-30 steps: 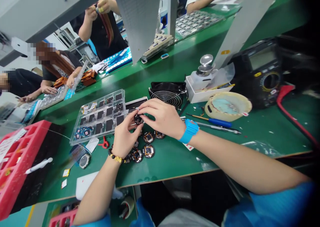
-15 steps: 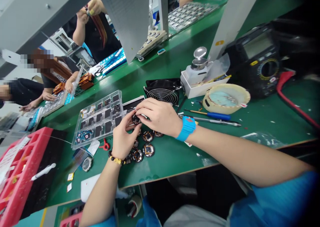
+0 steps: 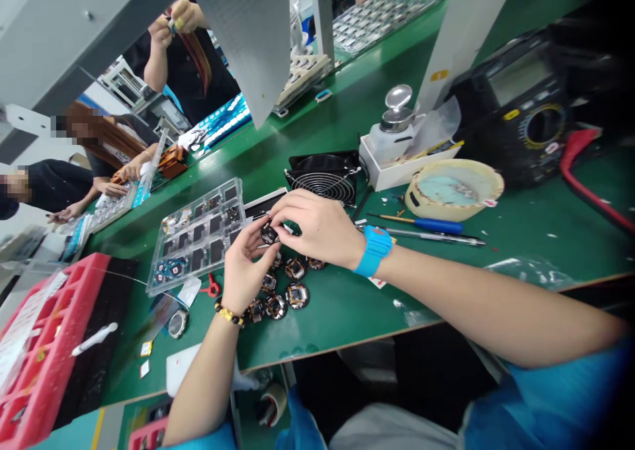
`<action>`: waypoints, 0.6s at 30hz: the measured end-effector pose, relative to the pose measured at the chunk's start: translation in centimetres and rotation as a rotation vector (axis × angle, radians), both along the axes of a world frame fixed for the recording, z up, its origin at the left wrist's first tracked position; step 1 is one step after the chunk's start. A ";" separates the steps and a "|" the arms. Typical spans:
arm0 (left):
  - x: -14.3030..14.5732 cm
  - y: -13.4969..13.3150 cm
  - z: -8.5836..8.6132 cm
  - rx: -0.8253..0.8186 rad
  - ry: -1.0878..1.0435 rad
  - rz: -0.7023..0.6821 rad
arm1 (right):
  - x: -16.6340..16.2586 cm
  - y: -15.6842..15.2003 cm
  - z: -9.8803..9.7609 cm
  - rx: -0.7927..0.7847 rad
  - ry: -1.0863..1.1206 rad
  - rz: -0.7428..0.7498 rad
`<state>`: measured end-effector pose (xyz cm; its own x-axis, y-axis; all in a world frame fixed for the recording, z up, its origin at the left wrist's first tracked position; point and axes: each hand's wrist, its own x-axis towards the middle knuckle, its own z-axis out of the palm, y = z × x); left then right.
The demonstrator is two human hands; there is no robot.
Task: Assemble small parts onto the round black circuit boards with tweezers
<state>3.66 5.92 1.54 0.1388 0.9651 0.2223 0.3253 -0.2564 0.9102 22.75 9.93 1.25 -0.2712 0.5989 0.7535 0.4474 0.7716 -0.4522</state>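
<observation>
Both my hands meet over the green bench. My left hand [image 3: 244,268], with a bead bracelet at the wrist, pinches a small round black module [image 3: 269,233] from the left. My right hand [image 3: 317,227], with a blue watch on its wrist, closes its fingertips on the same module from above. Several more round modules [image 3: 290,284] lie on the bench just below the hands. A clear compartment tray [image 3: 198,235] with dark square parts sits to the left of the hands.
A small black fan [image 3: 325,175], a white box with a metal-capped dispenser [image 3: 397,135], a round dish [image 3: 454,190], a blue-handled tool [image 3: 426,224] and a black multimeter [image 3: 526,116] stand behind. A red crate [image 3: 40,344] is at the left. Other people work across the bench.
The hands stay together on the round module and shift slightly up in view; the left hand turns its palm a little more upward. The view has tilted slightly.
</observation>
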 end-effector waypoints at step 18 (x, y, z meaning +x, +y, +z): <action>0.1 -0.1 0.0 0.132 0.141 0.104 | 0.1 0.3 -0.4 0.132 -0.053 -0.027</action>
